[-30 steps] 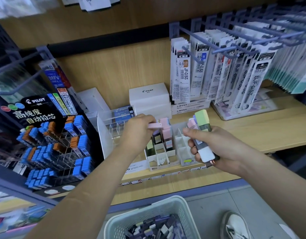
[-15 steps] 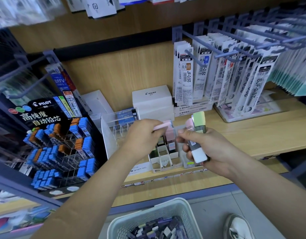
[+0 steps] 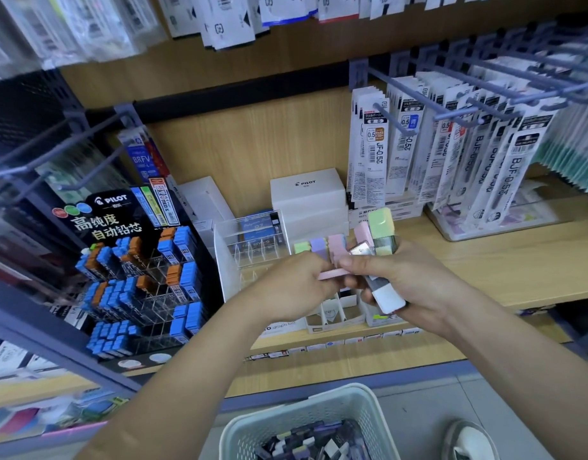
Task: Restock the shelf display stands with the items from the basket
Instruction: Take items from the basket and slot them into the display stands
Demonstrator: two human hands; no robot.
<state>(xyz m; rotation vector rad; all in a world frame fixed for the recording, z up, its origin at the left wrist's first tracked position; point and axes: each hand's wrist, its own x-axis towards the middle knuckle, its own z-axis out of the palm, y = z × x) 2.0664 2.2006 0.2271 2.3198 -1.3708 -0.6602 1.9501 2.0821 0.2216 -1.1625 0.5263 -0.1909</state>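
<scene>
My right hand [image 3: 408,283] grips a bundle of slim pastel cases [image 3: 380,234], with green and pink caps sticking up and a white end pointing down. My left hand [image 3: 292,287] pinches one pink case [image 3: 332,274] lying flat, its end touching my right fingers. Both hands hover over a white compartment stand [image 3: 339,313] on the wooden shelf; green, lilac and pink cases [image 3: 319,245] stand in its back slots. A pale mesh basket [image 3: 355,406] with several dark and lilac cases sits on the floor below.
A black Pilot lead display [image 3: 143,277] with blue and orange boxes stands at left. A clear acrylic rack [image 3: 249,250] and white Pilot boxes [image 3: 307,194] sit behind the stand. Refill packs hang on hooks [image 3: 452,154] at right. A shoe [image 3: 468,443] is on the floor.
My hands have come together: the left hand brought the pink case rightward until it met the right hand's fingers. The view shifted slightly downward and closer.
</scene>
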